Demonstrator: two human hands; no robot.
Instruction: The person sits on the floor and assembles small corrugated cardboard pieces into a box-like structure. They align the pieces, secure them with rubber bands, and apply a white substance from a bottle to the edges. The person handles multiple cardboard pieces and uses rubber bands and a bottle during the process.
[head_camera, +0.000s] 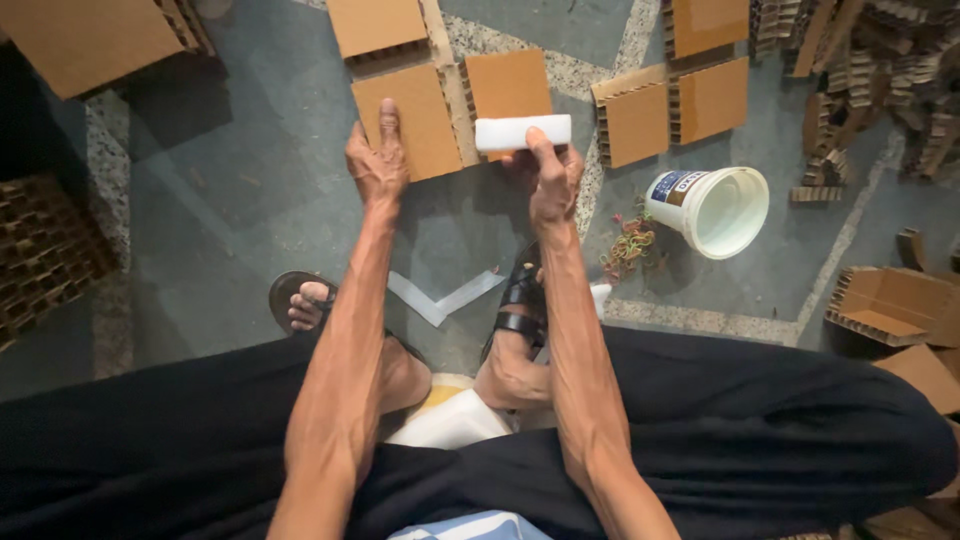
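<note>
Holding a white rectangular block (522, 132) near the upper middle of the frame, our right hand (548, 178) grips it from below with fingers curled around its lower edge. Our left hand (378, 160) is open, fingers straight together, resting on a brown cardboard square (410, 122) (one of several on the grey floor (230, 200)). A white bucket (715, 208) lies tipped at right, beside coloured rubber bands (628, 246).

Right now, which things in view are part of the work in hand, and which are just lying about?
In hand:
- white foam block, held by the right hand
- cardboard square, under the left hand
- cardboard square behind the block

Lying about:
- white bucket
- rubber bands
- white strips on the floor
- honeycomb scraps
</note>
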